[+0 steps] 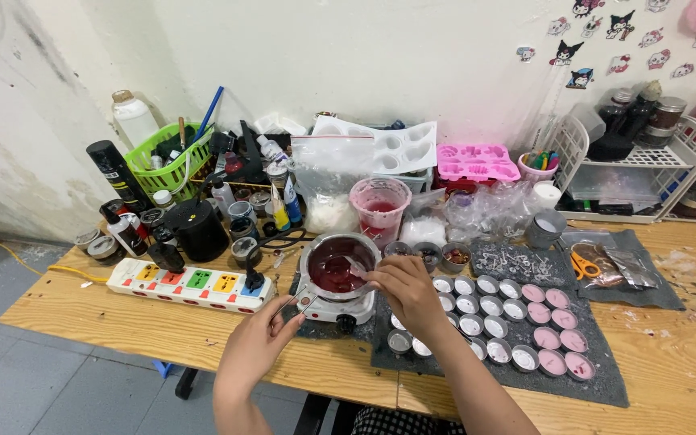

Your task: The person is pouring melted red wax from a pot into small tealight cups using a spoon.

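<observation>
Stirring red wax in a pot (337,266).
Your left hand (258,342) pinches the pot handle (298,303); your right hand (404,288) pinches a stirrer (356,271).

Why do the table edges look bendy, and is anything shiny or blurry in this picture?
In the head view, the wide lens bows the wooden table at its edges; soft, even light leaves only faint shadows; the red liquid in the metal pot shows a pale glint; the left hand and right hand look sharp, while the wall stickers in the far corner are slightly soft.
</observation>
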